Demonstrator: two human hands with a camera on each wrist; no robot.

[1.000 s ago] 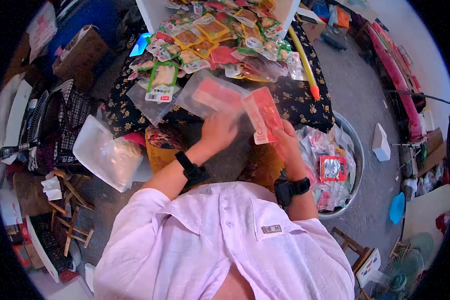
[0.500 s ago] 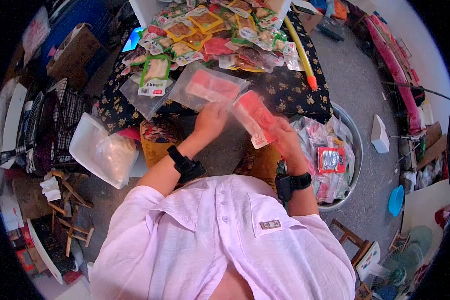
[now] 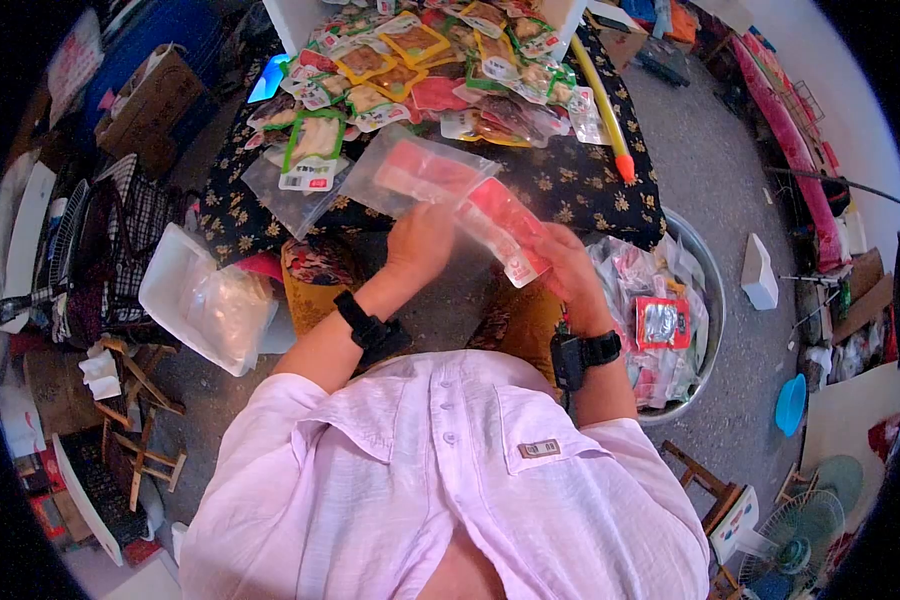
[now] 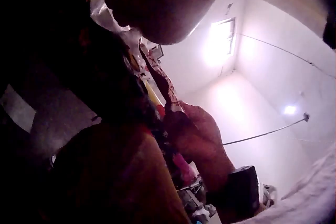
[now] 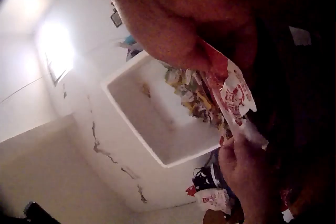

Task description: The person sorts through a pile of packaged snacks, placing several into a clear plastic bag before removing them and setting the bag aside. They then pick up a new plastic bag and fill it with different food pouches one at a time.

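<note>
My left hand (image 3: 420,243) pinches the near edge of a clear plastic bag (image 3: 368,186) in the head view. Inside that bag lies a red flat packet (image 3: 418,172). My right hand (image 3: 572,268) grips a second red-and-white packet (image 3: 510,232) by its lower right end. The far end of this packet overlaps the bag's mouth, close to the left fingers. In the right wrist view the packet's printed white back (image 5: 236,95) hangs below the right hand, with the left hand (image 5: 244,169) close beneath. The left wrist view is dark.
Many sealed food packets (image 3: 400,75) spill from a white box (image 3: 288,22) onto a flowered cloth (image 3: 610,205). A yellow tube with an orange tip (image 3: 600,110) lies at the right. Beside my right arm stands a metal basin (image 3: 715,350) of bagged packets; a white tub (image 3: 165,300) is at left.
The right hand's packet has moved left and tilted, its far end now overlapping the bag's mouth. The left hand keeps its hold on the bag. The whole head view has shifted slightly.
</note>
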